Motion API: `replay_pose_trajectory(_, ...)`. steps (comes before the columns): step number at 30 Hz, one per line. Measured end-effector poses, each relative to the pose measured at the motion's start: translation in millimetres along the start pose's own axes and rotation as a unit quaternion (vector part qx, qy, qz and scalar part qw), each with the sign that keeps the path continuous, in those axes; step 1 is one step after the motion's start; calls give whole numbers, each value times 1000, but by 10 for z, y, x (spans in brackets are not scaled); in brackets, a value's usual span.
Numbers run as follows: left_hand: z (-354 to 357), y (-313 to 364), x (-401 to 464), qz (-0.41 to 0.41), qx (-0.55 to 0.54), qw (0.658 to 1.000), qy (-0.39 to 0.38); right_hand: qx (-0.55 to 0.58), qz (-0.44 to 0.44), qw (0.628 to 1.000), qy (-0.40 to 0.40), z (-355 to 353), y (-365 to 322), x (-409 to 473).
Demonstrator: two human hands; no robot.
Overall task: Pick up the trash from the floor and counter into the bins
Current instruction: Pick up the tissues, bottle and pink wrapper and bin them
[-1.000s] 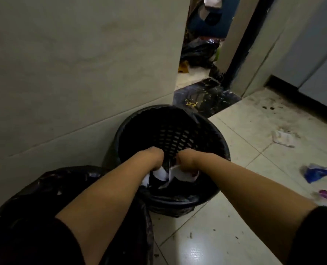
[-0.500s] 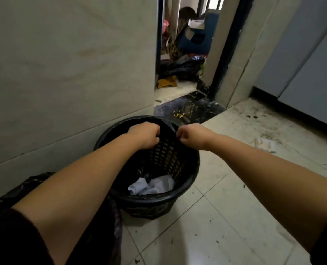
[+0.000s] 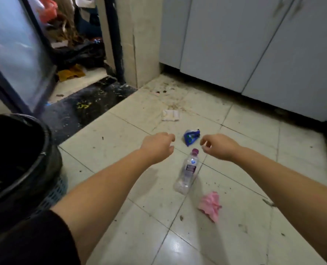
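— Both hands have left the bin [image 3: 21, 169], haven't they? Half a second ago they hung over its rim, fists closed.

— Yes. Now the bin sits at the left edge, and the arms reach out over the tiled floor [image 3: 120, 142] instead. The view has swung right as well, toward the grey cabinets [image 3: 235, 44].

— How are the arms held?

— Stretched forward, side by side, forearms bare, a dark sleeve [image 3: 34, 240] showing at the left elbow. The left hand [image 3: 157, 147] hangs palm down with the fingers curled loosely under; it holds nothing. The right hand [image 3: 219, 147] is also palm down, thumb and forefinger bent toward each other with a small gap between them, empty too.

— And the trash?

— Spread on the floor beneath and beyond the hands. A blue wrapper [image 3: 191, 136] lies between the two hands, a little farther off. A clear plastic bottle [image 3: 187, 172] with a pink cap lies on its side just below the right hand, cap pointing away from the person. A crumpled pink paper [image 3: 210, 205] rests near the bottle's base, to its right. A folded white paper [image 3: 170, 115] lies farther out, toward the cabinets.

— Is either hand touching any of it?

— Neither. Both hover above the floor, clear of every piece.
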State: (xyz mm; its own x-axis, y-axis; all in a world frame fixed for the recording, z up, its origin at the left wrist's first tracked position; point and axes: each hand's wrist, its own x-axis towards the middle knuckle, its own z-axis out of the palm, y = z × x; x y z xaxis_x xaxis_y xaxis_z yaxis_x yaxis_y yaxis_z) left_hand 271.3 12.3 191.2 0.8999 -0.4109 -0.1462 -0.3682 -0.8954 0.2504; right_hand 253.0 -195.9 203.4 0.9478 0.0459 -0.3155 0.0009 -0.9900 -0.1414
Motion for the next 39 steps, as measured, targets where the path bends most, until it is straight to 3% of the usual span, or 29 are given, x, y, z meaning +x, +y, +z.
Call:
replay_pose_trajectory(3,627,560,202,1,10,998,-54,9,19,995,-100,594,563,-216)
replay_pose_trajectory(9,1476,827,460,-92,8,991,-99,0,-72,982,-173,1727,736,-415)
replay_pose_trajectory(17,2014,721,492,-183,-67,971,-139,3,-133,985,-109,2182,938,-243)
replay_pose_trajectory(21,2043,685,387,-184,-81,972,-123,55,-106,987,-106,2159,959,-157)
replay_pose_trajectory(25,1698,411,223,-122,-99,984,-83,101,-82,988,-80,1845,850,-27)
replay_pose_trajectory(29,1005,-27,20,-106,-121,987,19,120,-103,987,12,1221,365,153)
replay_pose_trajectory(39,-1016,-1657,-1520,-145,-184,942,241,168,-266,935,166,-137,-2458,235)
